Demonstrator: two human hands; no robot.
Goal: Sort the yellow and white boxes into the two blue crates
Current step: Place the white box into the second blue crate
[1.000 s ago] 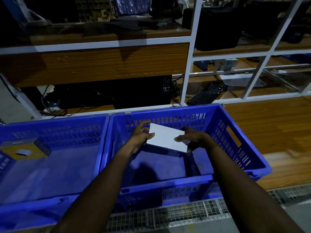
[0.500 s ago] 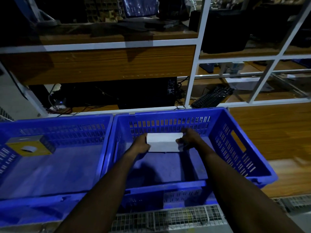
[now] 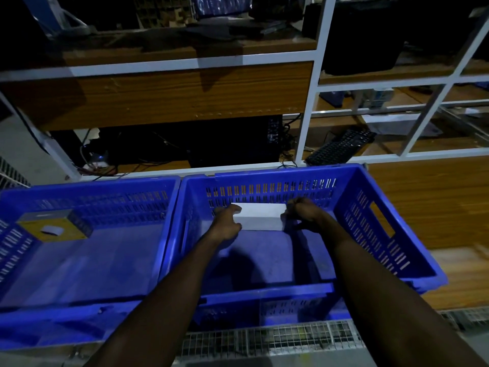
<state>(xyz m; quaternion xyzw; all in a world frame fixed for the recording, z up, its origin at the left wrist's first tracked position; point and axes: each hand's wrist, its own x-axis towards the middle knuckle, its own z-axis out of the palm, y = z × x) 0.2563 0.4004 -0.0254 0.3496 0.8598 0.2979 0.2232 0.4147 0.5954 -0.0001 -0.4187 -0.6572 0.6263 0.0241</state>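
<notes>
Fingers [image 3: 232,211] of the left hand [image 3: 225,223] and right hand [image 3: 304,214] curl closed on the short ends of the white box [image 3: 260,217], low against the far wall of the right crate [image 3: 375,223]. It looks light, rigid and smooth, so the end grip suits. A yellow box [image 3: 54,225] sits in the left crate [image 3: 87,260].
</notes>
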